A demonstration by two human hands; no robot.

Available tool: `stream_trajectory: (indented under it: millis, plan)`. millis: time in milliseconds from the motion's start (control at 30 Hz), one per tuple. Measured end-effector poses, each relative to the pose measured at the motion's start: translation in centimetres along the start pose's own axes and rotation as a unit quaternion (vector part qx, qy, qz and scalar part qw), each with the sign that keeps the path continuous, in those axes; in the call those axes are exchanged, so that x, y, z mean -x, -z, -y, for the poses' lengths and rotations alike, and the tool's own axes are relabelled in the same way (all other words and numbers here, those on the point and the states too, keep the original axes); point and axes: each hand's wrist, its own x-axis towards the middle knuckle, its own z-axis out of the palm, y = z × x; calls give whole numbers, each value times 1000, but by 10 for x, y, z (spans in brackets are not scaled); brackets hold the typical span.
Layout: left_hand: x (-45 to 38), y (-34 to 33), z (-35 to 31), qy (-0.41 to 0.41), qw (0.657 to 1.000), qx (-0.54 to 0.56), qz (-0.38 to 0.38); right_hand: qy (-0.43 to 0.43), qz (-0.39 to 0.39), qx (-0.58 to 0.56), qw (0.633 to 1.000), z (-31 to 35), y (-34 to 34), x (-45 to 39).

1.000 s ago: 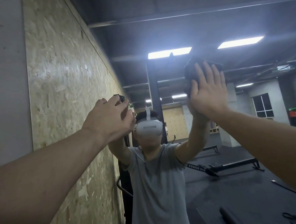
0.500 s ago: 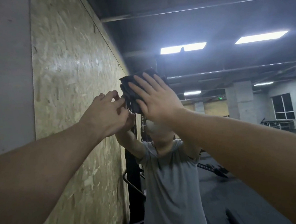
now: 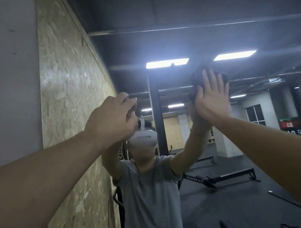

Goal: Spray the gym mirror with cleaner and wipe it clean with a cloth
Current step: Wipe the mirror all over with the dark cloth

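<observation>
Your right hand (image 3: 211, 96) lies flat, fingers straight and spread, pressing the dark cloth (image 3: 196, 83) against the mirror (image 3: 184, 36) high on the glass. Your left hand (image 3: 112, 120) is curled round something, probably the spray bottle, mostly hidden. Chipboard wall (image 3: 70, 103) runs along the left; your reflection (image 3: 151, 197) faces you.

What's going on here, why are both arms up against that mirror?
A person is cleaning a gym mirror. The right hand presses a dark cloth flat against the glass, high up, fingers straight. The left hand is raised beside it, fingers curled round something small and dark, probably the sprayer, though it is mostly hidden. The person's reflection faces back from the glass.
</observation>
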Motion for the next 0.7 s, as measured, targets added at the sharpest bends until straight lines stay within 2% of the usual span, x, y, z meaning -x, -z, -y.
stream_trajectory:
  millis: [67, 167, 300, 400, 600, 700]
  plan:
    - [-4, -3, 19, -1, 1000, -12, -20, -42, -4, -8, 999, 25, -6, -4]
    - [-7, -7, 37, 15, 1000, -4, -14, -11, -19, 13, 1000, 64, -18, -9]
    - [-9, -9, 35, 29, 996, 8, -82, 126, 11, 63, 990, 122, -34, -4]
    - [-16, 1, 33, 63, 992, 46, -101, 264, 44, 101, 958, 154, -48, 13]
    - [-27, 9, 24, 87, 993, 24, -70, 378, 93, 121, 913, 136, -38, 8]
    - [-36, 10, 19, 91, 994, -5, -58, 333, 74, 120, 933, 97, -23, -9]
